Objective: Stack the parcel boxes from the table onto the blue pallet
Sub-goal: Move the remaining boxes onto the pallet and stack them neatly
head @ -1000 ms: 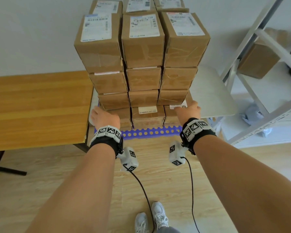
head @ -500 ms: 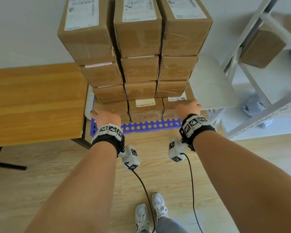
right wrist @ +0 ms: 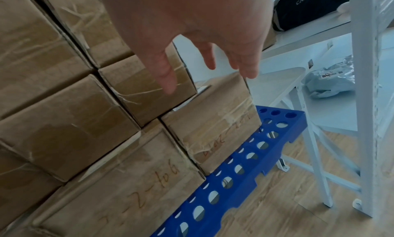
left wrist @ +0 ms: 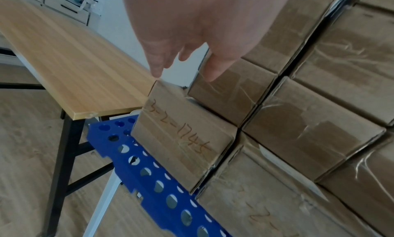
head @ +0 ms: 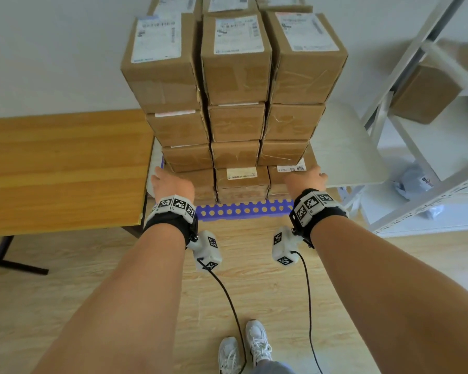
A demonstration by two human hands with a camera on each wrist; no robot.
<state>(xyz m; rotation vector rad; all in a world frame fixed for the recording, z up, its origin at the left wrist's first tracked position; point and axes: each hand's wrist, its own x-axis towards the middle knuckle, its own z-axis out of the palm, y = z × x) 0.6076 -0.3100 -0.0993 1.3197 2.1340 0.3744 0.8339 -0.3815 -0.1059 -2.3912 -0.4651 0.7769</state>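
Two hands are at the base of the stack. My left hand (head: 170, 184) reaches the outer left side of the lower boxes and my right hand (head: 305, 178) the outer right side. On both, the fingers hang straight and slack, slightly spread, and grip nothing. In the left wrist view one fingertip looks to be at the top corner of the low left box (left wrist: 181, 136); whether it touches, I cannot tell. In the right wrist view my fingertips (right wrist: 247, 72) sit just over the top edge of the low right box (right wrist: 213, 122).

The parcel boxes (head: 235, 90) stand in three front columns, several tiers high, on the blue pallet (head: 243, 210), with more boxes behind. The wooden table (head: 60, 168) just left of it shows no box in these views, so stacking appears finished or close to it.

Handling, as I judge it: taped corrugated card, stiff at edges and corners, softer mid-panel. The glossy tape may be slippery. Weight is unknown. The upper tiers overhang toward me, so a push low down could tip them. Best hold is flat palms on two opposite side faces, or fingers under a bottom edge.
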